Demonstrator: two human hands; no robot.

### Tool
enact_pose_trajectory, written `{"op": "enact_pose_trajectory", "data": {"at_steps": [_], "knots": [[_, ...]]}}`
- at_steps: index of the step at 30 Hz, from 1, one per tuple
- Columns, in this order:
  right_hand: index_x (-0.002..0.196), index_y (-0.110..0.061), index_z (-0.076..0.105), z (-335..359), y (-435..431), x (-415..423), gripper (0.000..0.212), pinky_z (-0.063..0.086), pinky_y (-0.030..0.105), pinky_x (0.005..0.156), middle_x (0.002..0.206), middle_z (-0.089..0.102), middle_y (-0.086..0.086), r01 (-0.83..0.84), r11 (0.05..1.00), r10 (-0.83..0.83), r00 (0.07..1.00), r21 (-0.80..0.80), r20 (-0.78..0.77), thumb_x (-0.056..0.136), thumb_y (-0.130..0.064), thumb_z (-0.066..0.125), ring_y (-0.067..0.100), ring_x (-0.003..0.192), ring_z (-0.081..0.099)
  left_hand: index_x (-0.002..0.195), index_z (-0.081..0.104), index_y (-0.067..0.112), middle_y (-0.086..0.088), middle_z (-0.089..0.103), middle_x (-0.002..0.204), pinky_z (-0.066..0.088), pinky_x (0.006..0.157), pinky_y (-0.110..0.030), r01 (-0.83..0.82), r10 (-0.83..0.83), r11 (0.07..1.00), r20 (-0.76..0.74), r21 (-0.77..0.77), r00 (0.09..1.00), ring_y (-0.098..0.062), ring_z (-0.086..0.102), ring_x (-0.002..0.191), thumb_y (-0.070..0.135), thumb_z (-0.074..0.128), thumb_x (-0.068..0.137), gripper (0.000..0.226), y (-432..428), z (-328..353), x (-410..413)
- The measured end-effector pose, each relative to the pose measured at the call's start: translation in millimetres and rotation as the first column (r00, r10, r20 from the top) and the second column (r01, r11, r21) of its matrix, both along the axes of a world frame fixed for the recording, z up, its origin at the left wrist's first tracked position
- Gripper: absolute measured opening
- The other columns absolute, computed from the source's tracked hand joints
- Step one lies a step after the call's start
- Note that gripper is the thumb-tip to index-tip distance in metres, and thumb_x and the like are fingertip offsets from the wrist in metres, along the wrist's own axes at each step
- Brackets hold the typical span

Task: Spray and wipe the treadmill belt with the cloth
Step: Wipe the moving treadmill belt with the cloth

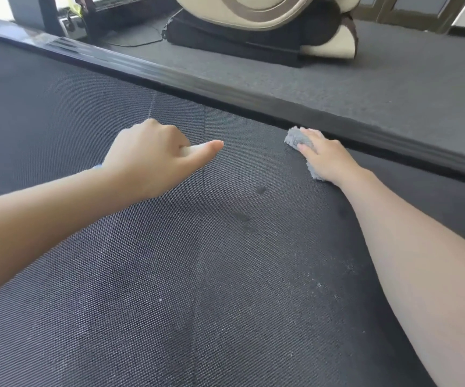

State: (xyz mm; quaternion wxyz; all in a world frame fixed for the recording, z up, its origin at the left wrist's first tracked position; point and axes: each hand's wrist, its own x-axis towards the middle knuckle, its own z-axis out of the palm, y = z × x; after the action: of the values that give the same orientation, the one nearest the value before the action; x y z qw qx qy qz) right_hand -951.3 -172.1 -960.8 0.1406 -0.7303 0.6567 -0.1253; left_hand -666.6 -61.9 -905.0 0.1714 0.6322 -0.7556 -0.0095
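The dark woven treadmill belt [197, 275] fills most of the head view, with a few wet dark spots [243, 217] near its middle. My right hand [326, 160] presses a crumpled grey cloth [295, 138] flat on the belt, right beside the black side rail [225, 88]. My left hand [153, 157] hovers over the belt to the left, fingers curled and thumb pointing right. It is closed around a spray bottle, of which only a white part [190, 150] and a blue bit [97, 166] by the wrist show.
Beyond the rail lies grey carpet floor [365, 79]. On it stands a beige and black massage chair base [267, 29]. A power strip with a cable [72, 23] sits at the back left next to a dark post.
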Motion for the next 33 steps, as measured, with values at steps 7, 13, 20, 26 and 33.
{"op": "enact_pose_trajectory", "data": {"at_steps": [7,13,20,26,33], "knots": [[0.148,-0.020,0.021,12,29,35,0.050,0.018,0.024,0.098,0.157,0.015,-0.004,-0.037,0.999,0.037,0.999,-0.008,-0.034,0.101,-0.032,0.034,0.023,0.141,0.021,0.046,0.034,0.011,-0.007,0.044,0.049,0.036,0.054,-0.031,-0.006,0.006,1.000,-0.017,-0.001,1.000,-0.025,0.045,0.049,0.071,0.033,0.089,0.074,8,3,-8],[0.145,-0.017,0.029,6,115,88,0.049,0.005,0.014,0.107,0.155,0.023,0.002,-0.453,0.886,0.457,0.889,-0.098,0.028,0.099,-0.030,0.040,0.015,0.143,0.016,0.046,0.033,0.012,-0.006,0.044,0.048,0.029,0.050,-0.029,0.021,-0.020,1.000,0.009,-0.014,1.000,-0.024,0.043,0.047,0.073,0.027,0.081,0.071,23,9,-15],[0.147,-0.019,0.026,-11,228,109,0.056,0.003,0.028,0.119,0.156,0.019,-0.004,-0.711,0.699,0.715,0.698,-0.082,0.039,0.095,-0.039,0.033,0.003,0.144,0.004,0.046,0.035,0.012,-0.007,0.048,0.052,0.030,0.054,-0.032,0.015,-0.015,1.000,0.027,-0.008,1.000,-0.028,0.047,0.054,0.072,0.031,0.087,0.073,51,20,-13],[0.140,-0.013,0.040,-21,291,121,0.050,0.019,0.035,0.116,0.150,0.036,0.001,-0.773,0.607,0.789,0.614,-0.184,0.021,0.096,-0.034,0.040,0.011,0.142,0.022,0.048,0.034,0.010,-0.009,0.046,0.052,0.029,0.051,-0.030,0.007,-0.007,1.000,0.002,0.010,1.000,-0.029,0.048,0.055,0.069,0.033,0.090,0.073,73,30,-7],[0.139,-0.017,0.042,-19,338,124,0.047,0.015,0.027,0.116,0.150,0.036,-0.003,-0.845,0.508,0.857,0.516,-0.167,-0.003,0.095,-0.034,0.044,0.008,0.142,0.021,0.051,0.031,0.009,-0.009,0.045,0.051,0.027,0.049,-0.029,-0.003,0.003,1.000,0.002,0.001,1.000,-0.030,0.049,0.055,0.071,0.031,0.090,0.074,102,35,12]]}}
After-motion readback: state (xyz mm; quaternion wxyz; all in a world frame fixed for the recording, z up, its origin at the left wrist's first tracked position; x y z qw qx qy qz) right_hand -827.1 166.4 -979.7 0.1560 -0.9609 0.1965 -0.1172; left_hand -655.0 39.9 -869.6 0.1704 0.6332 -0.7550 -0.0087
